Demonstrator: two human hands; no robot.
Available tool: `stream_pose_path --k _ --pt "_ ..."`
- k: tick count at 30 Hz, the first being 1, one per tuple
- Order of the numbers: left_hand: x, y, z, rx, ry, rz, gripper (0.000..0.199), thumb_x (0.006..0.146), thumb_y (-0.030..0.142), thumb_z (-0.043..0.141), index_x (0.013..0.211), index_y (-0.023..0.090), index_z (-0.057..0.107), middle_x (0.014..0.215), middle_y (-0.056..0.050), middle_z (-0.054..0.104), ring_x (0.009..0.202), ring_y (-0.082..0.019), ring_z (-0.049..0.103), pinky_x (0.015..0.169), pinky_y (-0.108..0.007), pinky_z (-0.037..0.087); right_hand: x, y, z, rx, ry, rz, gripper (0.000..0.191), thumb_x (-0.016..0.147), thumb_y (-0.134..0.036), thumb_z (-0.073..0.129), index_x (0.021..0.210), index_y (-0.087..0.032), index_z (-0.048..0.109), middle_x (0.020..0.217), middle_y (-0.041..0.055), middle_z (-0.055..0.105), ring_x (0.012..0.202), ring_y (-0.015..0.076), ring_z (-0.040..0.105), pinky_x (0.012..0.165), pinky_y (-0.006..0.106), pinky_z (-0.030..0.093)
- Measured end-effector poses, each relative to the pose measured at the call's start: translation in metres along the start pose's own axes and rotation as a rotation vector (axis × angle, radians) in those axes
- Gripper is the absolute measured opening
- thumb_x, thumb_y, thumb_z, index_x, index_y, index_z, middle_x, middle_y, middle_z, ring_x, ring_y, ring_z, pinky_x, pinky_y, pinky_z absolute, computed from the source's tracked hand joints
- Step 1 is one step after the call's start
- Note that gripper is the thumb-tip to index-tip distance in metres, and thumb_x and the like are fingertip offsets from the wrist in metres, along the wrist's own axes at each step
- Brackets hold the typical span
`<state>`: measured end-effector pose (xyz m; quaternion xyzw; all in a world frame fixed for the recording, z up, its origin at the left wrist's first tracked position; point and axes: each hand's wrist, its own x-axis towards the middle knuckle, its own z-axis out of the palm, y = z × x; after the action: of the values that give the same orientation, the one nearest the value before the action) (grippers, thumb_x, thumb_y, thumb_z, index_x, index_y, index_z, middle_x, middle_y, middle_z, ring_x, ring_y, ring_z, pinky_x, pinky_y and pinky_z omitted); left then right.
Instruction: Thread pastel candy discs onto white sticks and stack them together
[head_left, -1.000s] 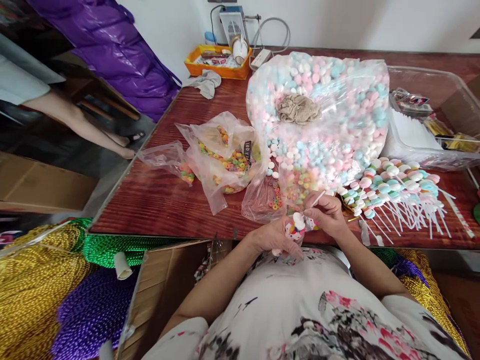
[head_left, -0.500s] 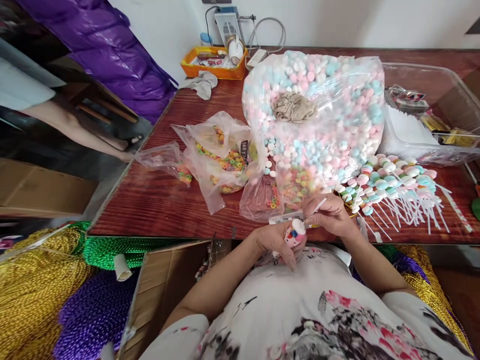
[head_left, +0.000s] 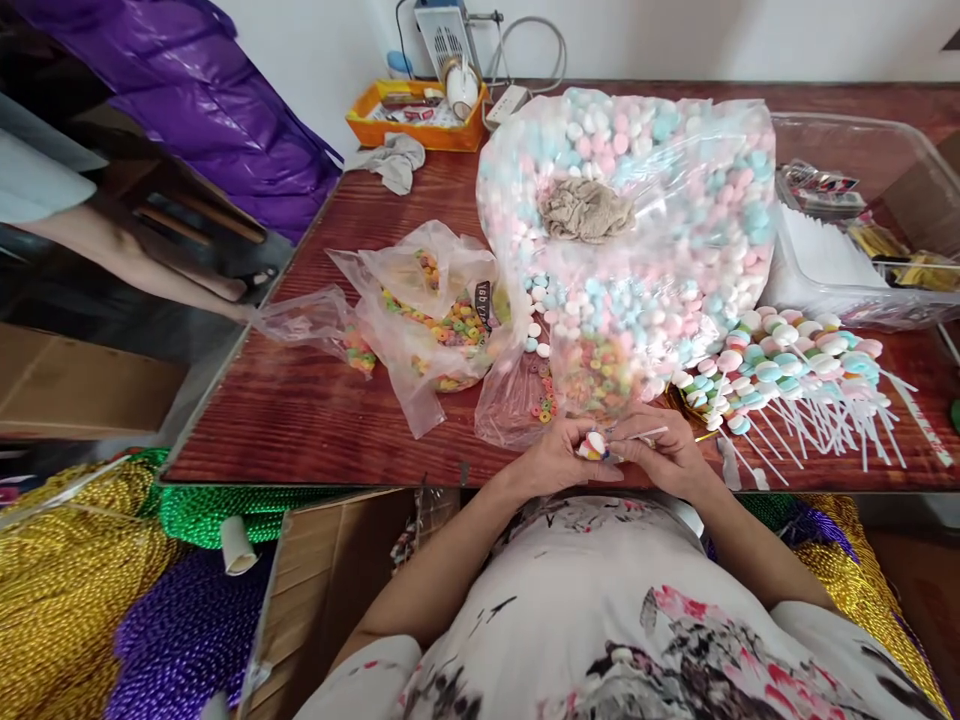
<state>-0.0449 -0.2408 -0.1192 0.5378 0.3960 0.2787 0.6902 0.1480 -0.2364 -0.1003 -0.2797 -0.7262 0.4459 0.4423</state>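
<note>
My left hand (head_left: pixel 556 460) is closed around a small rounded piece (head_left: pixel 592 446), white with patches of red, blue and yellow; its exact kind is unclear. Close beside it, my right hand (head_left: pixel 664 455) pinches a thin white stick (head_left: pixel 651 432). The stick points away to the right, and its inner end is hidden by the fingers. Just right of my hands lies a pile of pastel candy-like pieces on white sticks (head_left: pixel 784 365). Beyond my hands rests a large clear bag (head_left: pixel 697 200) of pink, blue and white pieces.
Bags of colourful small rings (head_left: pixel 457 330) lie at left on the wooden table (head_left: pixel 255 420). A crumpled tan cloth (head_left: pixel 586 210) sits on the large bag. At right stands a clear plastic bin (head_left: pixel 832 300); an orange tray (head_left: pixel 367 130) is at the back. Another person's leg (head_left: pixel 127 250) shows at left.
Both hands have moved up, toward the table edge, and closer together. The stick now lies nearly level, and the rounded piece is turned and more covered by fingers. The view has shifted slightly.
</note>
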Motion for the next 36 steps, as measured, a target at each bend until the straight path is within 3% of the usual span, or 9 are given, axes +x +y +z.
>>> stream_pose_path --k 3,10,14,16,18,20,25,30,36 --pt "-0.001 0.005 0.001 0.148 0.034 0.105 0.036 0.066 0.036 0.086 0.075 0.012 0.061 0.08 0.0 0.058 0.073 -0.011 0.053 0.065 -0.023 0.042 0.003 0.0 -0.001 -0.042 -0.07 0.011 0.017 0.094 -0.022 0.058 0.092 -0.024 0.074 0.081 0.0032 0.071 0.073 0.0148 0.063 0.066 0.027 0.048" --pt "-0.005 0.018 0.004 0.449 0.079 0.139 0.027 0.075 0.034 0.079 0.081 0.014 0.063 0.076 0.0 0.061 0.07 -0.013 0.054 0.062 -0.024 0.041 0.013 0.009 -0.005 -0.222 -0.275 -0.059 0.018 0.095 -0.022 0.055 0.092 -0.022 0.073 0.081 0.0035 0.072 0.073 0.0154 0.064 0.068 0.029 0.047" --pt "-0.019 0.033 -0.004 0.669 0.345 0.288 0.035 0.074 0.033 0.081 0.101 0.017 0.067 0.1 -0.007 0.067 0.097 -0.022 0.058 0.085 -0.033 0.046 0.011 0.011 -0.006 -0.223 -0.058 -0.029 0.017 0.094 -0.019 0.056 0.098 -0.021 0.073 0.087 0.0058 0.073 0.077 0.0161 0.066 0.069 0.029 0.051" --pt "-0.029 0.041 -0.006 0.719 0.45 0.315 0.025 0.078 0.032 0.077 0.096 0.017 0.068 0.097 -0.006 0.067 0.093 -0.02 0.059 0.084 -0.032 0.046 0.006 0.009 -0.005 -0.203 0.084 -0.049 0.02 0.092 -0.015 0.058 0.105 -0.023 0.072 0.091 0.0061 0.073 0.079 0.0162 0.068 0.069 0.029 0.053" --pt "-0.037 0.049 -0.003 0.691 0.429 0.271 0.015 0.085 0.031 0.07 0.084 0.016 0.068 0.082 -0.003 0.066 0.076 -0.015 0.057 0.071 -0.027 0.045 0.0 0.006 -0.001 -0.239 0.147 -0.11 0.027 0.091 -0.012 0.058 0.112 -0.024 0.07 0.092 0.0064 0.074 0.08 0.017 0.069 0.07 0.03 0.055" --pt "-0.04 0.055 0.004 0.622 0.339 0.229 0.019 0.09 0.029 0.063 0.078 0.015 0.067 0.073 -0.001 0.064 0.065 -0.011 0.052 0.061 -0.024 0.041 -0.006 0.002 0.004 -0.317 0.171 -0.205 0.036 0.089 -0.008 0.058 0.119 -0.024 0.068 0.092 0.0074 0.074 0.081 0.0183 0.069 0.071 0.033 0.057" --pt "-0.029 0.065 0.026 0.544 0.287 0.315 0.027 0.094 0.023 0.053 0.07 0.013 0.062 0.063 0.002 0.054 0.062 -0.01 0.046 0.063 -0.023 0.04 -0.016 -0.003 0.011 -0.453 0.31 -0.407 0.057 0.084 -0.002 0.061 0.136 -0.022 0.058 0.098 0.011 0.074 0.088 0.0218 0.07 0.079 0.042 0.059" --pt "-0.011 0.062 0.038 0.679 0.331 0.4 0.026 0.093 0.019 0.05 0.07 0.014 0.059 0.062 0.003 0.052 0.059 -0.009 0.043 0.06 -0.023 0.035 -0.019 -0.001 0.005 -0.549 0.397 -0.43 0.057 0.086 -0.002 0.058 0.139 -0.024 0.055 0.099 0.0105 0.074 0.088 0.021 0.07 0.08 0.041 0.06" --pt "0.011 0.045 0.039 0.853 0.362 0.456 0.026 0.083 0.01 0.048 0.058 0.016 0.047 0.056 0.003 0.047 0.056 -0.009 0.04 0.058 -0.025 0.031 -0.03 0.015 0.005 -0.605 0.449 -0.381 0.052 0.087 -0.003 0.057 0.135 -0.023 0.058 0.096 0.0098 0.074 0.087 0.0206 0.069 0.079 0.039 0.06"
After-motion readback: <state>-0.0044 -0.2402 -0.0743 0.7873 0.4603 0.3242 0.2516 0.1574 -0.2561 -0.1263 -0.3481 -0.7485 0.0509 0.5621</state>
